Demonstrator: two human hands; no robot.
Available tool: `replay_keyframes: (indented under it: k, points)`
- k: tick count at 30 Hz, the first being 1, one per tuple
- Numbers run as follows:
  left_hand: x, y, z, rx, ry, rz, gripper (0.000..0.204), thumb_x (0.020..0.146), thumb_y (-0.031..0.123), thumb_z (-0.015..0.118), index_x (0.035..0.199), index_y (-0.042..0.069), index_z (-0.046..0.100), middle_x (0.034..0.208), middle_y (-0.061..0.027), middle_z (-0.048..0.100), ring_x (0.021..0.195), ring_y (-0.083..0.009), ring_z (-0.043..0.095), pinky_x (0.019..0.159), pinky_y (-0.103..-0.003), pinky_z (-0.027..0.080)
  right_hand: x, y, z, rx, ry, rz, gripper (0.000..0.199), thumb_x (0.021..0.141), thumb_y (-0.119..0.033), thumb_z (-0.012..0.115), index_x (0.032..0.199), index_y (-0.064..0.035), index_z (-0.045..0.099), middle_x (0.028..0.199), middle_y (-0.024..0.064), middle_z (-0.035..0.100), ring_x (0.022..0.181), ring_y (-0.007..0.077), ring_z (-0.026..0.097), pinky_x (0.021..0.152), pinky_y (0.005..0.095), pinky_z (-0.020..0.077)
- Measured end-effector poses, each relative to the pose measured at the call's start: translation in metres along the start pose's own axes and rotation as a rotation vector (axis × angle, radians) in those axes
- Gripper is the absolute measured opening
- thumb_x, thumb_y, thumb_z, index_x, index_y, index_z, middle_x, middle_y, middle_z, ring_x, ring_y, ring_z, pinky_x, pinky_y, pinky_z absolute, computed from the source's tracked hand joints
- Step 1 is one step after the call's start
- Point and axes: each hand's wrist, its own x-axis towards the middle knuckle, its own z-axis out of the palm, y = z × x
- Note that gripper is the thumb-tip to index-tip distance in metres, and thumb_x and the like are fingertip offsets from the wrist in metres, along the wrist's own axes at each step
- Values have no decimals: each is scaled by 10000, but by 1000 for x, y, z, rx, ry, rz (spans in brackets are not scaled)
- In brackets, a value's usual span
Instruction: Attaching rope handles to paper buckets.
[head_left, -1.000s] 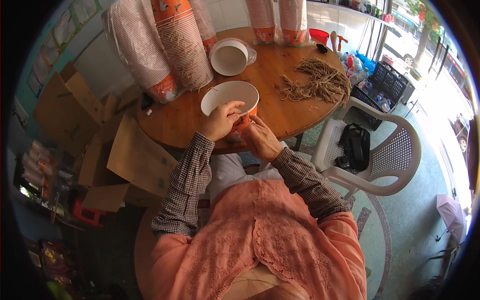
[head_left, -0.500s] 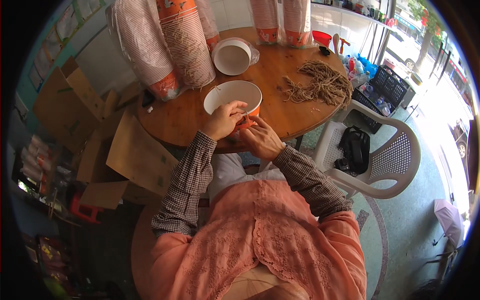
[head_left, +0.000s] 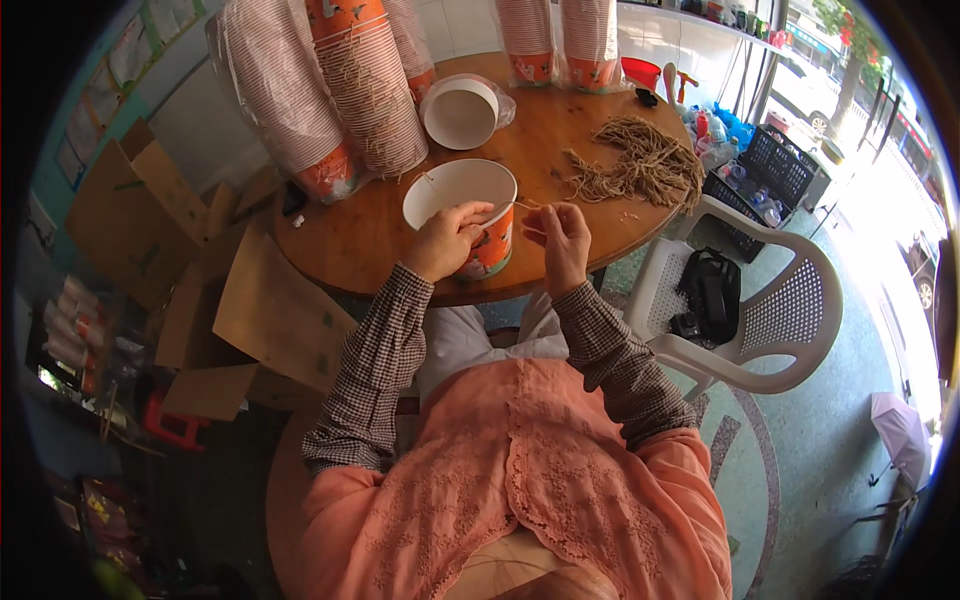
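Note:
A paper bucket, white inside with an orange printed wall, stands at the near edge of the round wooden table. My left hand is closed on its near rim, fingers reaching over the inside. Just right of the bucket, my right hand pinches a thin tan cord that runs from the bucket's rim to my fingertips. Another bit of cord shows at the far left of the rim. Behind the bucket, a second white paper bucket lies tipped with its mouth toward me.
Tall stacks of paper buckets, some in clear plastic, stand at the back left. A heap of tan cords lies on the right. Open cardboard boxes are left of the table; a white plastic chair holding a black bag is right.
My right hand has moved right and away from the bucket's near wall, drawing the cord out taut from the rim. My left hand stays on the rim.

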Motion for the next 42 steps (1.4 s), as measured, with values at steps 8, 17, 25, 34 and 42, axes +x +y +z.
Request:
replay_keyframes:
  k: [8,17,25,34,42]
  points:
    - [2,19,5,242,-11,-72,329,891,58,552,1212,-12,555,1074,-198,671,1008,-274,659,879,-336,505,-22,19,15,247,-104,273,152,929,-165,620,1002,-33,634,938,12,665,853,83,618,768,239,520]
    - [4,18,-1,329,24,-117,279,857,108,594,1127,35,604,967,-171,687,920,-330,654,822,-404,509,-21,24,16,325,-60,323,149,948,-174,586,1028,-48,592,1037,60,665,953,143,633,812,277,520]
    - [10,7,-3,288,21,-115,289,849,122,619,1129,52,604,923,-138,685,853,-302,662,799,-392,514,-21,23,18,378,-23,381,145,946,-194,592,1016,-67,586,1006,48,657,948,139,629,784,290,536]
    - [2,13,7,196,317,322,275,938,273,586,890,19,678,964,-99,620,954,-254,584,828,-354,466,-32,-8,14,544,-176,424,154,934,-212,614,1004,-77,594,908,12,631,813,99,607,722,259,534]
    - [-9,30,15,345,372,470,295,946,261,571,871,-6,672,1043,-80,621,1090,-304,542,932,-398,423,-33,-30,17,558,-228,410,159,937,-220,612,1006,-77,596,851,-8,610,785,82,590,697,249,517]
